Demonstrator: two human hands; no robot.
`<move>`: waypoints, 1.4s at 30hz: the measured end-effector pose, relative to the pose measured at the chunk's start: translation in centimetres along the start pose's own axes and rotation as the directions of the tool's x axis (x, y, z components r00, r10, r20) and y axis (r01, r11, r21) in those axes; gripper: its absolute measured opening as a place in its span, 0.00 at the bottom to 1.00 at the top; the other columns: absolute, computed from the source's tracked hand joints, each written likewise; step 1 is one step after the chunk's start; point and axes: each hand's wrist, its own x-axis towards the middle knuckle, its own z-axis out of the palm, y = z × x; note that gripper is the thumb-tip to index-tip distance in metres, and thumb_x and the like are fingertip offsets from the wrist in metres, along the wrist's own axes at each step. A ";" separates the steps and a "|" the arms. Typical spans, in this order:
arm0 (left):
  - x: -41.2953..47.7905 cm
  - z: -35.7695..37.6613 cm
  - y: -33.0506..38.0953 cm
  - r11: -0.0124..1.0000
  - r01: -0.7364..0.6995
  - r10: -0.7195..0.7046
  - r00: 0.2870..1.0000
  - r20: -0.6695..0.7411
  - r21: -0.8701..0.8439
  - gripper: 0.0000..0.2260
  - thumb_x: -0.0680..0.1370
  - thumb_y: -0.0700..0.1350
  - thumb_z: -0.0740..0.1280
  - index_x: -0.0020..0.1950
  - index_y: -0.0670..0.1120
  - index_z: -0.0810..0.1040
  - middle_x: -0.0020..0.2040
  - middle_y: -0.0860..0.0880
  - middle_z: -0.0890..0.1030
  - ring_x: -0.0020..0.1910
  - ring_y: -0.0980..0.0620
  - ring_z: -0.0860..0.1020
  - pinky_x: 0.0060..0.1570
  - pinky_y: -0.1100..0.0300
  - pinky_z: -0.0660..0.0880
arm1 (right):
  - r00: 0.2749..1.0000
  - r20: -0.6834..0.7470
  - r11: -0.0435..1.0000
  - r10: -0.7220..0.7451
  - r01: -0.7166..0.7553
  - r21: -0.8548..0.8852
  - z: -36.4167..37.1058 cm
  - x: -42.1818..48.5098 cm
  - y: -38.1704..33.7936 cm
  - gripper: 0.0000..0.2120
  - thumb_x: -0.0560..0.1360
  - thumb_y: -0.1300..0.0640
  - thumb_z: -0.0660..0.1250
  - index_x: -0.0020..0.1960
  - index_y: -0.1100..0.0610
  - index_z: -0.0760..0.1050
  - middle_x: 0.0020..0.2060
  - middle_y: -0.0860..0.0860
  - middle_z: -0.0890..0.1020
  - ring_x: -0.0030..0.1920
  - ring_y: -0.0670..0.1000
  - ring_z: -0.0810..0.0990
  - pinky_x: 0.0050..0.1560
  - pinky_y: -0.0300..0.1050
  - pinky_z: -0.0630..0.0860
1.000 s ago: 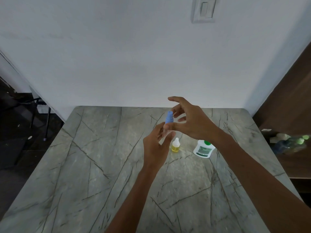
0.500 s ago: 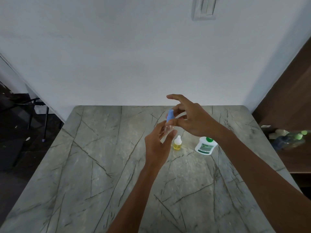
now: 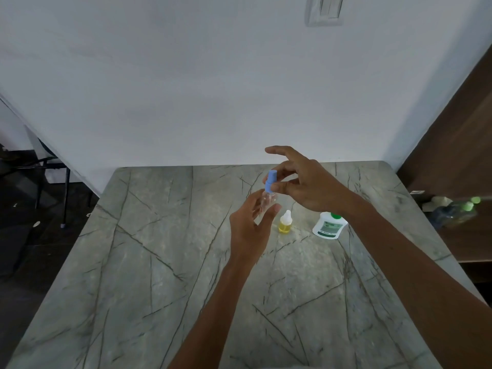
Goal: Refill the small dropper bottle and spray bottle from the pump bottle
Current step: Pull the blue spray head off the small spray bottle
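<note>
A grey stone-patterned table (image 3: 127,275) with dark veins fills the near and middle ground, its far edge against a plain white wall (image 3: 186,89). High on that wall, right of centre, sits a white switch plate (image 3: 325,10), cut by the top edge. On the right, a dark brown wooden panel (image 3: 458,134) slants down to a shelf (image 3: 468,245) holding blurred green-capped bottles (image 3: 454,213). On the left the floor (image 3: 24,251) is dark, with thin black metal legs (image 3: 65,193) standing near the wall. The light is soft and even.
</note>
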 end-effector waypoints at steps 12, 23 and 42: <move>-0.2 -1.2 -1.1 0.999 -0.030 0.032 0.998 0.048 -0.031 0.19 0.74 0.55 0.68 0.60 0.46 0.78 0.53 0.55 0.82 0.50 0.70 0.78 0.51 0.74 0.74 | 0.998 -0.054 1.000 0.027 -0.027 0.008 0.6 -0.6 -1.3 0.29 0.73 0.63 0.69 0.70 0.50 0.63 0.48 0.48 0.82 0.51 0.45 0.79 0.55 0.52 0.76; -0.7 -1.3 -2.0 0.999 0.000 0.003 0.996 0.084 -0.033 0.17 0.75 0.53 0.70 0.61 0.48 0.78 0.53 0.59 0.80 0.50 0.70 0.78 0.52 0.75 0.73 | 0.992 -0.129 1.000 0.017 -0.018 -0.009 -0.1 -1.0 -2.2 0.26 0.74 0.61 0.68 0.69 0.50 0.64 0.49 0.44 0.82 0.51 0.43 0.78 0.53 0.46 0.77; -1.4 -0.6 -3.0 0.999 0.024 -0.021 0.997 0.071 -0.036 0.18 0.74 0.53 0.71 0.61 0.47 0.79 0.56 0.54 0.82 0.54 0.64 0.79 0.55 0.68 0.76 | 0.954 -0.300 0.998 -0.003 0.023 0.064 -2.4 -0.9 -1.6 0.22 0.75 0.60 0.68 0.66 0.50 0.68 0.49 0.46 0.82 0.50 0.45 0.80 0.54 0.48 0.77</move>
